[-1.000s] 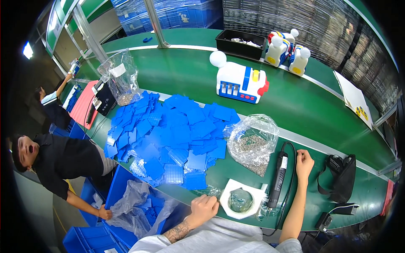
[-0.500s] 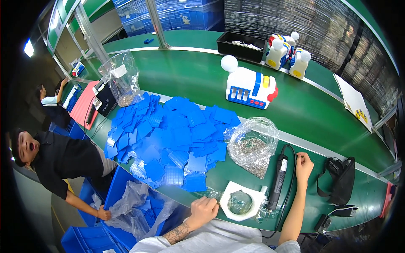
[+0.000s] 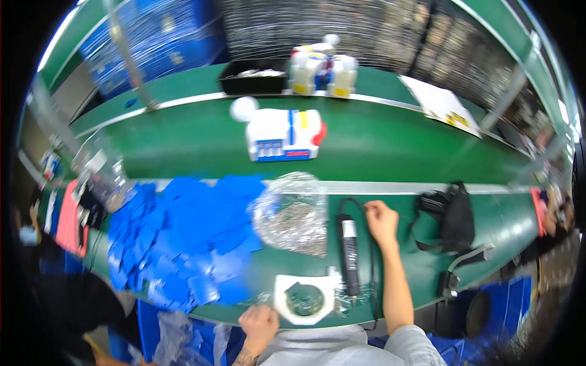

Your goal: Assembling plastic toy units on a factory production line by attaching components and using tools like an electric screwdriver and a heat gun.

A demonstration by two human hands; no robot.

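R hand (image 3: 382,222) fingers curled on black cable at top of black electric screwdriver (image 3: 349,255); driver lies flat on green tabletop (image 3: 390,140). L hand (image 3: 259,324) fingers bent at tabletop edge, just left of white dish (image 3: 303,297); grip unclear. Driver just right of dish. Clear bag of small parts (image 3: 292,213) above dish, blue tray pile (image 3: 183,238) left of dish.

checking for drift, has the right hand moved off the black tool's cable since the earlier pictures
No. The right hand rests by the cable at the top of the black tool, right of the clear bag, as before; only the camera turned.
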